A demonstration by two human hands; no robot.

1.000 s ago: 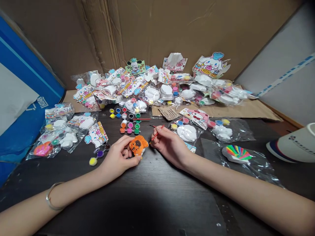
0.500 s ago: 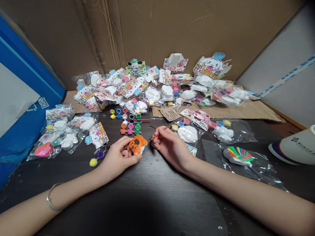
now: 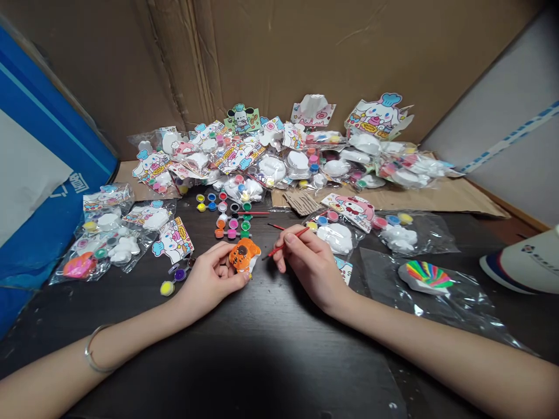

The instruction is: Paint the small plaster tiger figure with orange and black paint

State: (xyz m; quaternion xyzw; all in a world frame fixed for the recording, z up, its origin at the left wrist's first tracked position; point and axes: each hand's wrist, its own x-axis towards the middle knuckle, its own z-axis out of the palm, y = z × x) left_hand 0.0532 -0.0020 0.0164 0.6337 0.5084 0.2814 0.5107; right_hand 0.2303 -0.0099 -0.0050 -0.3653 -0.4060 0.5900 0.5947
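My left hand (image 3: 218, 272) is closed around a small figurine (image 3: 243, 255) painted orange, with dark marks and a white part along its right side. A thin red paintbrush (image 3: 290, 241) is pinched in my right hand (image 3: 308, 256). Its dark tip points down and left, a short way right of the figurine and apart from it. Just beyond the hands sit small paint pots (image 3: 233, 224) in several colours, many with lids flipped back. Another red brush lies across the pots, and a further dark-tipped brush shows behind my right hand. Yellow and purple pots (image 3: 167, 288) lie left of my left wrist.
Bagged white figurines and paints are piled along the back (image 3: 271, 169) on flat cardboard (image 3: 437, 196). More bags (image 3: 124, 247) lie at the left. At the right are a rainbow-striped piece (image 3: 425, 276) on clear plastic and a paper cup (image 3: 524, 262). A cardboard wall (image 3: 279, 52) stands behind.
My right hand has shifted its hold on the brush, and the tip now points lower and closer to the figurine. My left hand and the figurine stay nearly in place.
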